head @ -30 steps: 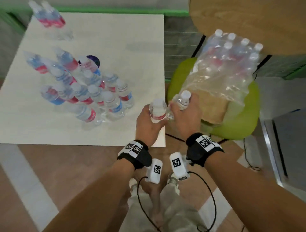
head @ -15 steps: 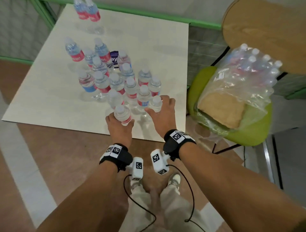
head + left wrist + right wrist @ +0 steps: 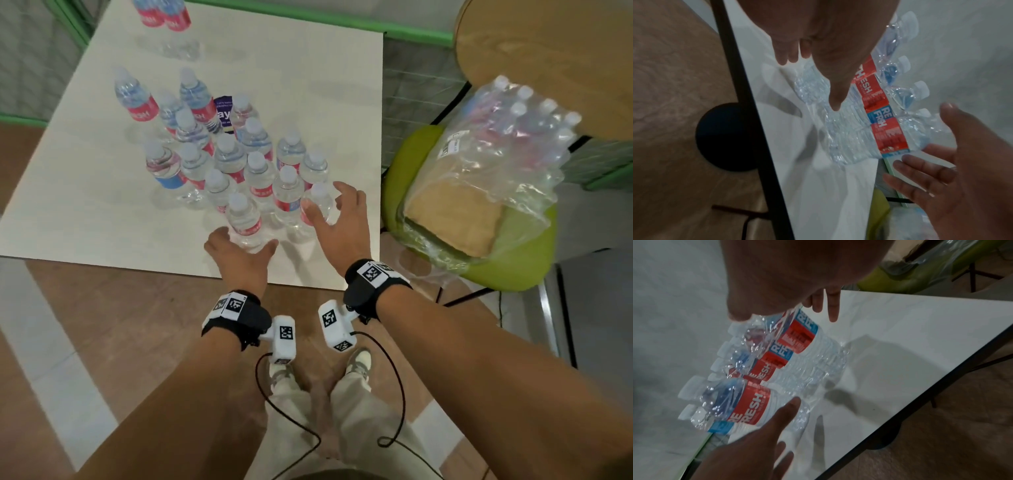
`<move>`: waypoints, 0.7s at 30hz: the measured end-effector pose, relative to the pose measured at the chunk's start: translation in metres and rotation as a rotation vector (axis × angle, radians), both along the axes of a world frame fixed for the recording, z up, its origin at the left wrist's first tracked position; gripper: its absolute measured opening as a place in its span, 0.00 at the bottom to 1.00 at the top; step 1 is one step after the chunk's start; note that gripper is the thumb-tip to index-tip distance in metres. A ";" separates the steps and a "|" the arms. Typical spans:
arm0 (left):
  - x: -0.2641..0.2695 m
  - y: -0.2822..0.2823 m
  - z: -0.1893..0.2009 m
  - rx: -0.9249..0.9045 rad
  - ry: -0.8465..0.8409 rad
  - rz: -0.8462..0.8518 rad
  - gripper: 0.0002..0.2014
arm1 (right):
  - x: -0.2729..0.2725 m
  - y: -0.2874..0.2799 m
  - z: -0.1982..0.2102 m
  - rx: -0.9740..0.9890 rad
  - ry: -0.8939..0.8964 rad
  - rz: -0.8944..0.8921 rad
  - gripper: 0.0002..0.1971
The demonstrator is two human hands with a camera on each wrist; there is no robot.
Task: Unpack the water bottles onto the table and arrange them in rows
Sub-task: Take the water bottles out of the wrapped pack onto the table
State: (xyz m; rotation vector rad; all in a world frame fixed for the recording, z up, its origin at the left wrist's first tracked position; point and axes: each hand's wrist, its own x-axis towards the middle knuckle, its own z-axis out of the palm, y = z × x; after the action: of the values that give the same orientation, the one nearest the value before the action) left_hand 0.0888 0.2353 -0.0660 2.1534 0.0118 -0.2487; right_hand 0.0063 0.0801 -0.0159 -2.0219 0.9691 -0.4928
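Note:
Several clear water bottles with red and blue labels stand clustered in rough rows on the white table (image 3: 308,85). The nearest bottle (image 3: 244,219) stands upright near the front edge, and my left hand (image 3: 243,242) is spread open around its base, thumb and fingers straight on either side. Another bottle (image 3: 319,202) stands at the group's right end, with my right hand (image 3: 323,202) open around it, fingers splayed. The wrist views show both hands (image 3: 812,81) (image 3: 785,316) with straight fingers, gripping nothing. A torn plastic pack (image 3: 496,154) still holds several bottles.
The pack lies on a green chair (image 3: 513,270) right of the table. A round wooden table (image 3: 548,51) is behind it. Two more bottles (image 3: 168,17) stand at the table's far edge. A purple card (image 3: 224,113) sits among the bottles. Green rails border the back.
Both hands carried one bottle each from beside the chair to the table, stood them at the front of the group, and have now opened their fingers off them.

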 end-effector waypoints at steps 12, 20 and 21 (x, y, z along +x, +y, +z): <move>-0.105 -0.112 0.046 -0.168 0.228 -0.417 0.11 | -0.098 -0.097 0.005 -0.184 0.069 -0.328 0.16; -0.131 -0.281 0.045 -0.025 0.222 -0.949 0.11 | -0.150 -0.206 0.015 -0.109 0.143 -0.496 0.17; -0.131 -0.299 0.048 0.008 0.225 -0.967 0.13 | -0.152 -0.218 0.020 -0.094 0.178 -0.484 0.17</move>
State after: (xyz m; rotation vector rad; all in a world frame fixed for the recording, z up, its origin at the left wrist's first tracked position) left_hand -0.0426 -0.0642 -0.0181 1.9720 -0.9072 -1.0329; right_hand -0.1460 -0.1380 0.0038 -1.9315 1.5862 -0.6295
